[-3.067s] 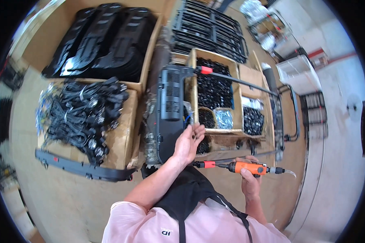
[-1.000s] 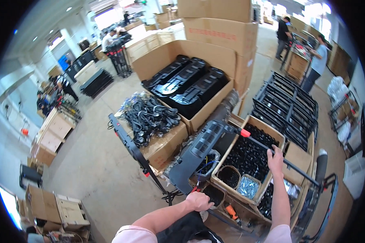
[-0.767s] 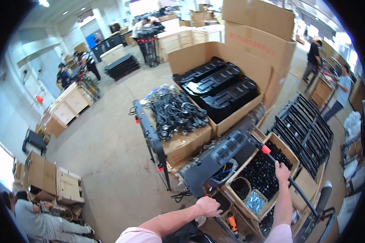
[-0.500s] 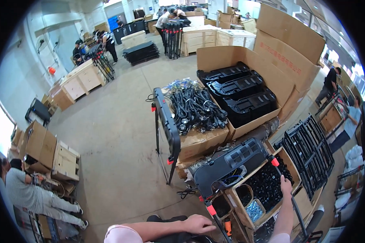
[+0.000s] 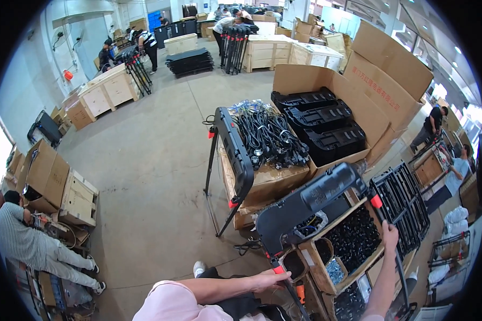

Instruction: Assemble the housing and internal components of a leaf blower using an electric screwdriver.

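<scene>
While both hands (image 5: pixel 273 278) (image 5: pixel 390 235) grip its legs, the black panel (image 5: pixel 310 206) lies between them.

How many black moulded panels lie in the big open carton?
3 show: a rear panel, a middle panel and a front panel, side by side in the carton. More may lie underneath.

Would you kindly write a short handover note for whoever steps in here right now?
Left hand: closed on the near end of the black frame's leg, by its red clip.
Right hand: gripping the far leg below the other red clip.
Long black plastic panel lies across the wooden parts crate, which holds small black parts and a bag of screws.
A second panel on legs stands left, beside the box of black cables.
Done: panel is on its legs. Left: cannot tell whether it is fastened.
</scene>
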`<action>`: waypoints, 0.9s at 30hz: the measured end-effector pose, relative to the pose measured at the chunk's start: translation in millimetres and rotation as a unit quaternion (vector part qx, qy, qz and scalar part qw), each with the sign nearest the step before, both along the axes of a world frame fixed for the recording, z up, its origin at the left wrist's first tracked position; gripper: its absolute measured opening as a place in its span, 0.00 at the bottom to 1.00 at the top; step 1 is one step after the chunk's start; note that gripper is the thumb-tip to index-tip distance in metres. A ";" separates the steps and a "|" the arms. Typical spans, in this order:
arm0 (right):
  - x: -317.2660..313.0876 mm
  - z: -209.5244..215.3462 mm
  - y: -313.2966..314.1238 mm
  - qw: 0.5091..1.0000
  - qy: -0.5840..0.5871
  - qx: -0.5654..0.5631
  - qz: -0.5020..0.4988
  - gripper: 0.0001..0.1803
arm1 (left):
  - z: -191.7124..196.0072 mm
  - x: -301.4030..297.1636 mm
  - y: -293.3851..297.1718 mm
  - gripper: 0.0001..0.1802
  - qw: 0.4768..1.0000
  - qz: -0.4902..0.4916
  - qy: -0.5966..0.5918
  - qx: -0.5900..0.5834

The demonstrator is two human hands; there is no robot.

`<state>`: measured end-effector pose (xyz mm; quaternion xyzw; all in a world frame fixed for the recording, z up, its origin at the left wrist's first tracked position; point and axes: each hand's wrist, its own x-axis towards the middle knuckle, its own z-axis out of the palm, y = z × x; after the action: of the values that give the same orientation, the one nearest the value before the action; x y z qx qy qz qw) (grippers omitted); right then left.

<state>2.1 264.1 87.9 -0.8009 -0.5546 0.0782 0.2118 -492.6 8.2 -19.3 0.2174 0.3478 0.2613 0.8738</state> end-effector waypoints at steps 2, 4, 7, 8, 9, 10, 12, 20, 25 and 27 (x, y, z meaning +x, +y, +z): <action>-21.3 57.0 -19.9 0.993 0.004 0.110 0.030 0.33 | 31.0 -14.9 0.2 0.21 0.999 -0.001 -0.010 0.031; -56.3 120.1 -30.3 0.992 0.000 0.110 0.054 0.28 | 55.2 -34.8 0.2 0.23 0.995 0.035 -0.028 0.087; -100.4 200.0 -49.9 0.977 -0.076 0.189 0.066 0.27 | 95.5 -61.7 11.9 0.22 0.978 0.082 0.100 0.164; -107.9 221.6 -52.7 0.970 -0.110 0.205 0.066 0.26 | 109.3 -71.4 16.5 0.20 0.971 0.119 0.098 0.185; -111.5 242.8 -55.7 0.959 -0.139 0.233 0.084 0.26 | 123.5 -81.5 22.7 0.18 0.962 0.153 0.092 0.205; -127.3 266.6 -58.9 0.962 -0.148 0.218 0.072 0.26 | 136.8 -93.0 29.6 0.16 0.954 0.195 0.095 0.207; -159.2 298.7 -62.3 0.943 -0.150 0.287 0.080 0.28 | 163.8 -119.6 44.8 0.13 0.933 0.287 0.074 0.206; -263.6 392.2 -123.5 0.928 -0.120 0.306 0.176 0.24 | 224.0 -304.2 122.1 0.20 0.838 0.427 0.085 0.330; -441.6 355.8 -163.8 0.957 0.051 0.239 0.159 0.22 | 233.3 -454.0 179.1 0.22 0.814 0.420 0.163 0.366; -490.0 323.0 -163.9 0.951 0.136 0.216 0.177 0.17 | 234.4 -499.2 205.9 0.22 0.813 0.407 0.206 0.362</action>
<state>-487.8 100.2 410.9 -0.6070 -0.6566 0.1009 0.4362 -991.8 214.1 215.0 0.4050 0.4569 0.6489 0.4541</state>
